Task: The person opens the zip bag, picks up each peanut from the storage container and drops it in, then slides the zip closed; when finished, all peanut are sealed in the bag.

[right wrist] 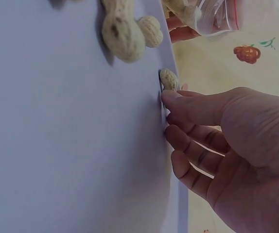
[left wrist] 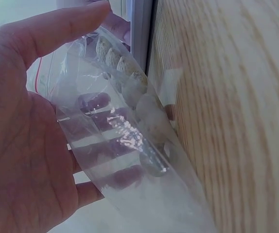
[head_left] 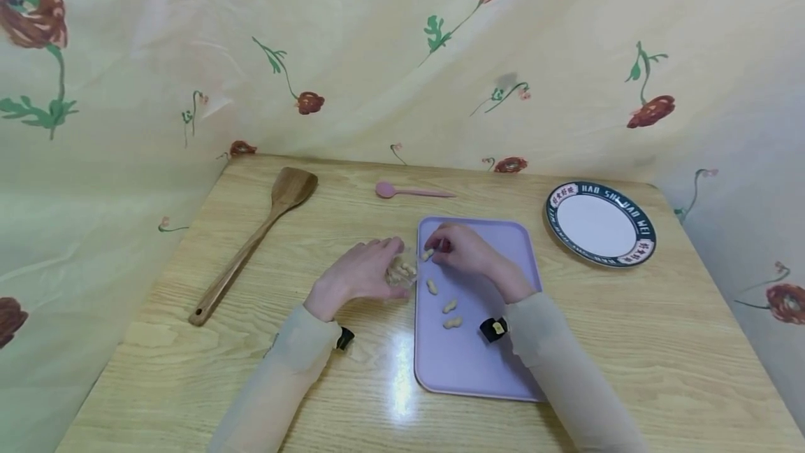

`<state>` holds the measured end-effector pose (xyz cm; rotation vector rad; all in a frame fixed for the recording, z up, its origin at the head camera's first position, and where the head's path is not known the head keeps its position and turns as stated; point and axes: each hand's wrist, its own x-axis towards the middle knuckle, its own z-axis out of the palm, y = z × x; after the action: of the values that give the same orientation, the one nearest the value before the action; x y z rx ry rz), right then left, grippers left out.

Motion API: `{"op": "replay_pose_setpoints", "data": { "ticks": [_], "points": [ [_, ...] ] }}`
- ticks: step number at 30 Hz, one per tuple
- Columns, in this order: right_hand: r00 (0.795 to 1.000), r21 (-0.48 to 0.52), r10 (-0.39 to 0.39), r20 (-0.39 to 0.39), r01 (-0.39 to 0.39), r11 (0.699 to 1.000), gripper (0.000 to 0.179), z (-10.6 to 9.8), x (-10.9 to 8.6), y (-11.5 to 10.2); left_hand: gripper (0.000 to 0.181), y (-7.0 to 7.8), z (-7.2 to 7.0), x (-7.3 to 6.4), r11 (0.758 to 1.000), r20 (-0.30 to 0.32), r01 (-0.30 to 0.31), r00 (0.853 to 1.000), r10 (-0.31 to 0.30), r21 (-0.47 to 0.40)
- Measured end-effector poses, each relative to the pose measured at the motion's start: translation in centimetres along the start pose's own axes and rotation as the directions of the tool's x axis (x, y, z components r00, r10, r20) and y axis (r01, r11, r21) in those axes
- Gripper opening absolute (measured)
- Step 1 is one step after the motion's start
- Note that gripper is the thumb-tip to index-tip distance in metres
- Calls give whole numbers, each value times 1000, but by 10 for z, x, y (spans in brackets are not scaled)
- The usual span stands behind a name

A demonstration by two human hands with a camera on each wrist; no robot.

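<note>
My left hand (head_left: 361, 272) holds a clear plastic zip bag (left wrist: 115, 145) of peanuts just left of the lilac tray (head_left: 465, 372). Through the bag in the left wrist view several peanuts (left wrist: 125, 65) show in a row, with fingers behind the film. Over the tray's far left part, my right hand (head_left: 468, 252) pinches one peanut (right wrist: 168, 79) between thumb and fingertips, close to the tray's surface. Nearer to me, three loose peanuts lie on the tray, one of them a peanut (head_left: 452, 323) closest to the front.
Left on the wooden table (head_left: 352, 397) lies a long wooden spatula (head_left: 251, 243). A small pink spoon (head_left: 415, 191) is behind the tray. To the right stands a white plate (head_left: 597, 224) with a dark patterned rim. A flowered cloth (head_left: 377, 33) hangs along the back.
</note>
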<state>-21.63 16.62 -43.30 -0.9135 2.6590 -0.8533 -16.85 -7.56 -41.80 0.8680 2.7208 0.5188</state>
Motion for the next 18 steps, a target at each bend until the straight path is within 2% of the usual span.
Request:
{"op": "replay_pose_setpoints", "data": {
  "ticks": [18],
  "points": [
    [999, 20, 44, -13, -44, 999, 10, 3, -1, -1, 73, -1, 2, 2, 1000, 7, 6, 1000, -6, 19]
  ]
}}
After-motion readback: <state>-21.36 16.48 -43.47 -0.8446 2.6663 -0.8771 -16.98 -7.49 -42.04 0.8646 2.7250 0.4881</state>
